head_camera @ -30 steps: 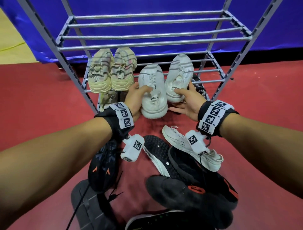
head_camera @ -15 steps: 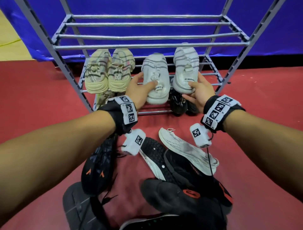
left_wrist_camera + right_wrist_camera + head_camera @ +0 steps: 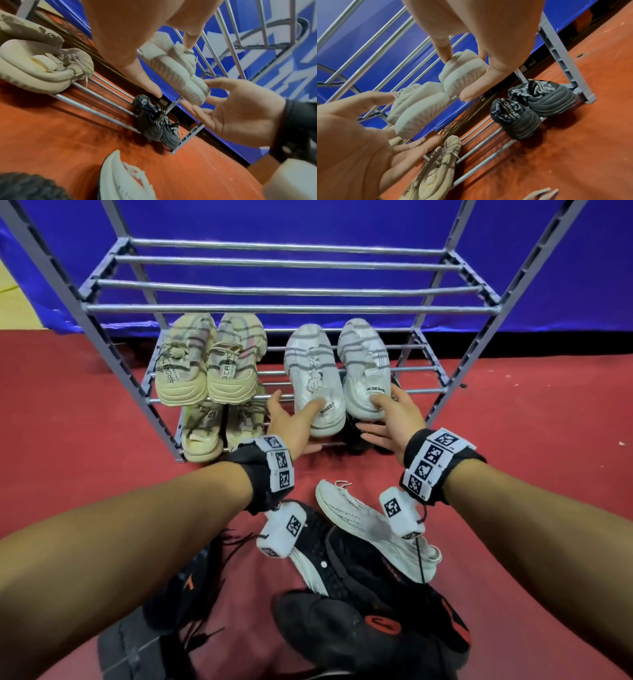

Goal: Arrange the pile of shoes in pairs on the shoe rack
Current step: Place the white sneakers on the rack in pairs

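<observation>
On the grey tube-and-bar shoe rack [image 3: 281, 309], a beige knit pair [image 3: 209, 361] with ribbed rubber heels sits at left, one tab reading "SCAPO". Beside it, the left hand [image 3: 291, 422], fingers spread and relaxed, touches the heel of the left white sneaker [image 3: 313, 378]. The right hand [image 3: 397, 416], fingers likewise loose, touches the right white sneaker [image 3: 364, 368], tab marked "DESIGN". Black mesh shoes [image 3: 359, 604] lie piled on red carpet [image 3: 548, 440].
</observation>
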`<state>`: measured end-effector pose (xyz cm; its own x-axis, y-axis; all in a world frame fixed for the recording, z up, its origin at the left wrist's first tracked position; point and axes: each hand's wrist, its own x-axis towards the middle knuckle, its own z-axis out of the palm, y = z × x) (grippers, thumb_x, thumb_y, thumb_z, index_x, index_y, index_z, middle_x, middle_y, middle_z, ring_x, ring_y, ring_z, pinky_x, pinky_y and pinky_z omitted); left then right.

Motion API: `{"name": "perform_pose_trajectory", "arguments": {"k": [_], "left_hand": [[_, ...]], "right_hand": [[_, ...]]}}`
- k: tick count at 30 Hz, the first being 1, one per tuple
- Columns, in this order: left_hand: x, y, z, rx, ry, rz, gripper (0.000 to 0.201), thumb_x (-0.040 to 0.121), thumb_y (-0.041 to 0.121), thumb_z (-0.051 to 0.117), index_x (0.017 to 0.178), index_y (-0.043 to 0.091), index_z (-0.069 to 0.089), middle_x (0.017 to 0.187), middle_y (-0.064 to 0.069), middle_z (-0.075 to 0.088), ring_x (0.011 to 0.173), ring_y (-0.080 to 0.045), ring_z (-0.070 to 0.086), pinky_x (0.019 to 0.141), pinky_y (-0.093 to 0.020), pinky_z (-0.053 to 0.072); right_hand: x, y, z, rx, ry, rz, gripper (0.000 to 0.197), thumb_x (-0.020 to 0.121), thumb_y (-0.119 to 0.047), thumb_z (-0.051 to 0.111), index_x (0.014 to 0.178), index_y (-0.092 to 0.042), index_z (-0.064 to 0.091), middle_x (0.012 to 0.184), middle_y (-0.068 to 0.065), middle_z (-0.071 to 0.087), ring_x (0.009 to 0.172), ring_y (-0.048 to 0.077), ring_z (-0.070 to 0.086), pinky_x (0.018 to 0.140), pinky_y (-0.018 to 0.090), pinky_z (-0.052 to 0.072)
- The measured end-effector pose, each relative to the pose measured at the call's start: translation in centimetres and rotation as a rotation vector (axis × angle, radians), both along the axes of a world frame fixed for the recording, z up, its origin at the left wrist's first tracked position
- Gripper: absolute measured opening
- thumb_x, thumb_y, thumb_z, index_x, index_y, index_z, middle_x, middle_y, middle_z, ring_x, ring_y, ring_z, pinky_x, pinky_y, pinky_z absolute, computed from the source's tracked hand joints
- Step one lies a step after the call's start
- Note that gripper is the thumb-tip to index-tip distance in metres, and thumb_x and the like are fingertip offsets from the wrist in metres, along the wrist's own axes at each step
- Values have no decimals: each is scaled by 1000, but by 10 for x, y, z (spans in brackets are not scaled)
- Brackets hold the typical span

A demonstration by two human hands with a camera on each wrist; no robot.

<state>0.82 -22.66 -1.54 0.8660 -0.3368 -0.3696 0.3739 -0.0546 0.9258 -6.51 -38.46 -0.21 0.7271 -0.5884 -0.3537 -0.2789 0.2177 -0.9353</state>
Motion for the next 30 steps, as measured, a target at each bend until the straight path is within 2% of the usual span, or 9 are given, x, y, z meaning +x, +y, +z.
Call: {"name": "perform_pose_trajectory", "arguments": {"k": [3,7,9,13,18,22,24,27,30], "left_hand": [[-7,3,-5,-8,-31,-46,71,93,33,65,150,33,21,123,-7,60,67,-31,75,60,-36,63],[-2,-12,-5,-59,-83,2,55,98,12,56,146,28,35,116,-21,68,56,-29,72,46,-28,56],[1,-26,-4,-67,-126,8,57,96,11,57,147,28,38,122,-22,65,56,-30,72,47,-27,55],[1,-60,1,-89,-174,0,60,95,18,62,149,31,39,125,-18,66,61,-31,74,52,-30,58],[2,-89,8,-118,-150,29,57,99,25,58,151,28,37,122,-10,68,64,-28,75,52,-26,58],[-8,-95,1,-83,-96,47,56,97,32,58,148,39,37,117,-5,68,63,-26,75,53,-28,58],[-12,-93,2,-80,-54,25,59,95,37,59,148,43,33,114,1,68,64,-26,75,57,-31,60],[-11,-95,4,-172,-13,-7,62,98,24,59,151,40,30,112,-4,69,69,-25,76,59,-31,61],[-10,-99,4,-193,-26,-23,66,100,12,54,155,36,26,124,-13,67,71,-22,76,57,-28,61]], "right_hand": [[-1,9,-2,20,-60,-22,42,96,-26,58,136,-36,52,109,6,73,85,29,76,71,35,63],[4,9,-8,33,-162,-111,49,97,-9,53,140,-30,53,115,11,71,90,29,74,68,29,62],[7,-2,-5,-6,-180,-143,50,95,-4,51,138,-29,56,117,9,70,89,27,74,65,27,61],[7,-35,3,-68,-170,-235,55,94,-2,50,143,-28,54,111,12,73,62,18,72,55,23,58],[5,-58,2,-60,-114,-215,42,97,-5,46,121,-35,63,114,11,72,76,23,68,64,26,61],[4,-60,-7,-48,-90,-276,29,99,-17,48,121,-29,64,106,12,72,68,21,67,57,24,59],[5,-57,-9,-3,-92,-288,25,99,-23,51,122,-28,60,103,11,71,69,23,69,60,27,60],[7,-57,-13,6,-153,-288,28,94,-11,55,117,-26,62,107,12,71,81,27,72,69,31,63],[9,-64,-13,-59,-186,-319,38,92,-5,54,124,-22,64,104,8,70,76,20,69,67,28,60]]}}
